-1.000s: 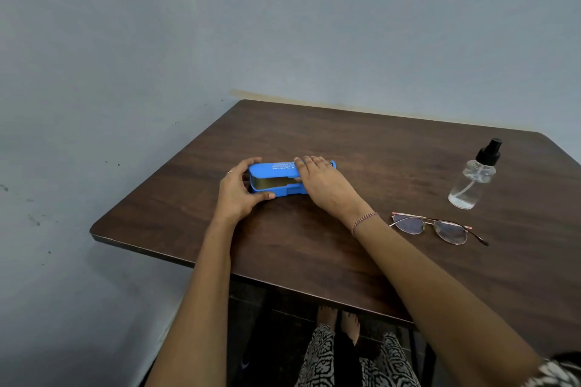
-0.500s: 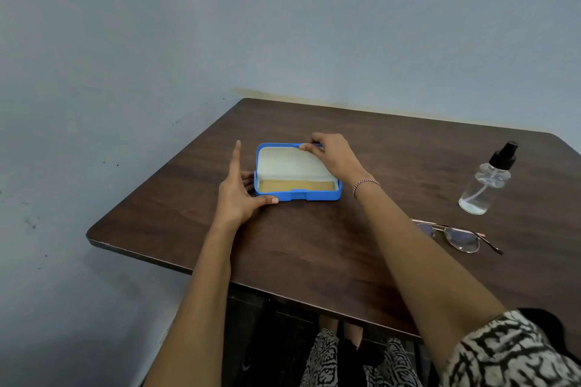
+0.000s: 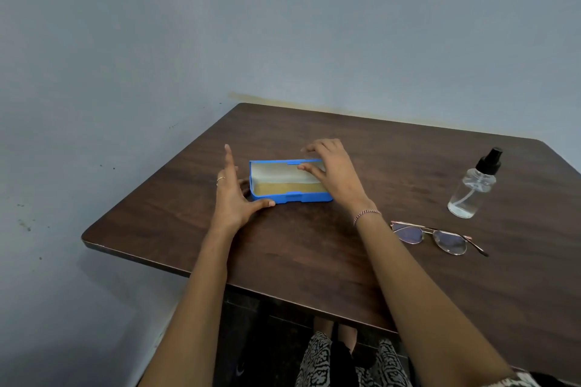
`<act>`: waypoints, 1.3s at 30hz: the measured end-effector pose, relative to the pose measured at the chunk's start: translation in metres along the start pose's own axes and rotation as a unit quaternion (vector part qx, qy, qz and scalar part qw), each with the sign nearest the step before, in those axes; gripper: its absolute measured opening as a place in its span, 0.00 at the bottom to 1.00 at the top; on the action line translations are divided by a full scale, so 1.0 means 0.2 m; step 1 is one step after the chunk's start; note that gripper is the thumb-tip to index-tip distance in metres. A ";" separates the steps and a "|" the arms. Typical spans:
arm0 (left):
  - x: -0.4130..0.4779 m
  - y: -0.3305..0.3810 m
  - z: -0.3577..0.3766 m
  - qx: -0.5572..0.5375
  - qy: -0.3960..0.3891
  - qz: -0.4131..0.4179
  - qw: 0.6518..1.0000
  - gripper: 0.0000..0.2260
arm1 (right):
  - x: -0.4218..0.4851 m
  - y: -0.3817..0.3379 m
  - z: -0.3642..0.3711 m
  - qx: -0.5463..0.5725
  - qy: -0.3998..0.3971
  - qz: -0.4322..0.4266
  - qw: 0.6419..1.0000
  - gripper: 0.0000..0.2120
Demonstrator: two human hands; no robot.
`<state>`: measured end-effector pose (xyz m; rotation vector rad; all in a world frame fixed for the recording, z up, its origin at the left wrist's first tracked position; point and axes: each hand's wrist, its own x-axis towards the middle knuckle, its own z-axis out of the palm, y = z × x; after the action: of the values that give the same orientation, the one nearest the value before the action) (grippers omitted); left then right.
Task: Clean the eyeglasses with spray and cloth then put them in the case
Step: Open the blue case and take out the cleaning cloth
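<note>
The blue eyeglass case (image 3: 284,196) lies open in the middle of the table, showing a pale lining in its lid and a tan layer in its base. My left hand (image 3: 231,195) stands beside the case's left end with straight fingers, its thumb touching the front left corner. My right hand (image 3: 334,173) is over the case's right part: the thumb lies on the lid's lining and the fingers curve over the lid's far rim. The thin-framed eyeglasses (image 3: 437,237) lie folded open on the table to the right. No cloth shows apart from the case's contents.
A clear spray bottle (image 3: 471,192) with a black nozzle stands upright behind the eyeglasses at the right. The dark wooden table (image 3: 298,254) meets a grey wall at the back and has its left edge close to the case.
The case went from nearly shut to open as my right hand lifted the lid back. My left hand's fingers straightened and stayed beside the case.
</note>
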<state>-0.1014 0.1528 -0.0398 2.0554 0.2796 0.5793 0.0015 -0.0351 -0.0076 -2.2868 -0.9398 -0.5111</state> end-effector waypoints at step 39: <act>0.11 0.27 0.19 0.582 -0.089 0.105 0.801 0.10 | -0.04 -0.15 -0.02 -0.298 -0.116 0.218 0.922 0.14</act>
<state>-0.0653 0.1055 -0.0038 3.3570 0.3367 0.3351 -0.0259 -0.0248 0.0038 -3.0522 -0.3599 -0.3636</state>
